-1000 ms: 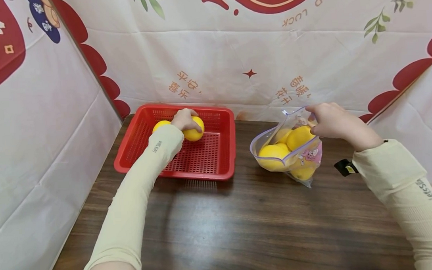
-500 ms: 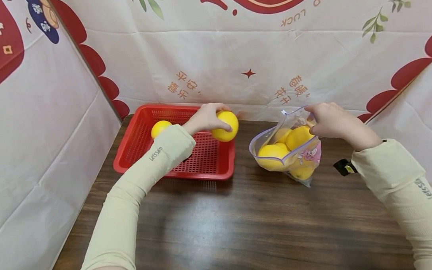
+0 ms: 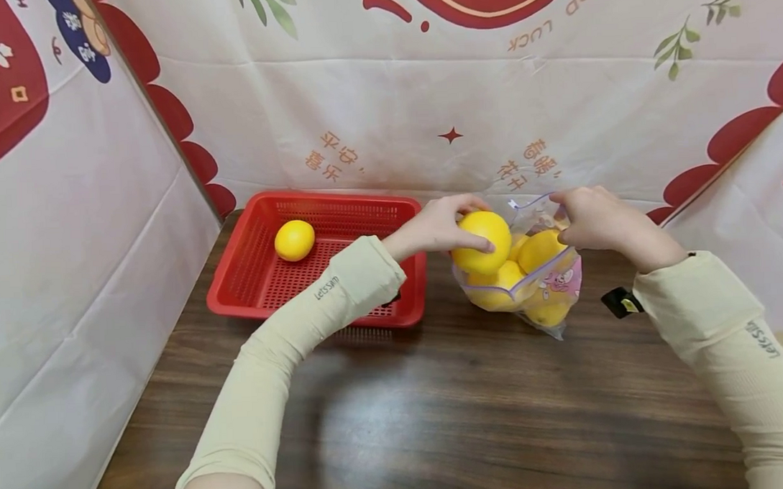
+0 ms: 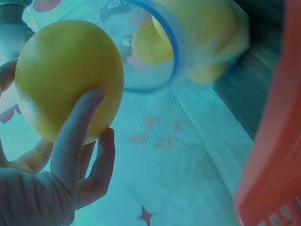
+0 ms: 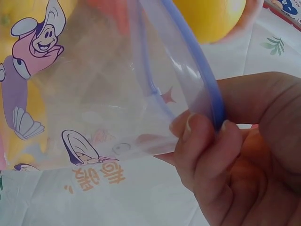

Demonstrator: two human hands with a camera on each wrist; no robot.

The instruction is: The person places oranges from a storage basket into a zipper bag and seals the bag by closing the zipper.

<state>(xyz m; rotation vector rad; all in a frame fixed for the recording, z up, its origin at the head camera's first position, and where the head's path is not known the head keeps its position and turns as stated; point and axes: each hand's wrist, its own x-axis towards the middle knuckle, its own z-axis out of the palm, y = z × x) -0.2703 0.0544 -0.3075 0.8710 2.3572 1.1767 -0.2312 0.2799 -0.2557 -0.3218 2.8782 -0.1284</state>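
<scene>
My left hand point(image 3: 438, 226) grips a round yellow fruit, which looks like a lemon or orange point(image 3: 484, 241), at the mouth of a clear zip bag point(image 3: 551, 286). In the left wrist view the thumb and fingers wrap that fruit point(image 4: 70, 80), and the bag's blue zip rim point(image 4: 175, 47) shows behind it. My right hand point(image 3: 607, 226) pinches the bag's far right rim and keeps the mouth wide. Close up in the right wrist view, fingertips point(image 5: 195, 136) press on the blue zip strip point(image 5: 200, 61). Several yellow fruits point(image 3: 541, 251) lie inside the bag.
Left of the bag stands a red plastic basket point(image 3: 419, 287) with one yellow fruit point(image 3: 294, 240) in its left back part. Both are on a dark wooden table point(image 3: 475, 414). Printed white cloth point(image 3: 387, 115) walls the back and sides.
My left hand has lifted the yellow fruit out of the red basket and carried it right to the bag's mouth. The right hand has stayed at the bag's rim.
</scene>
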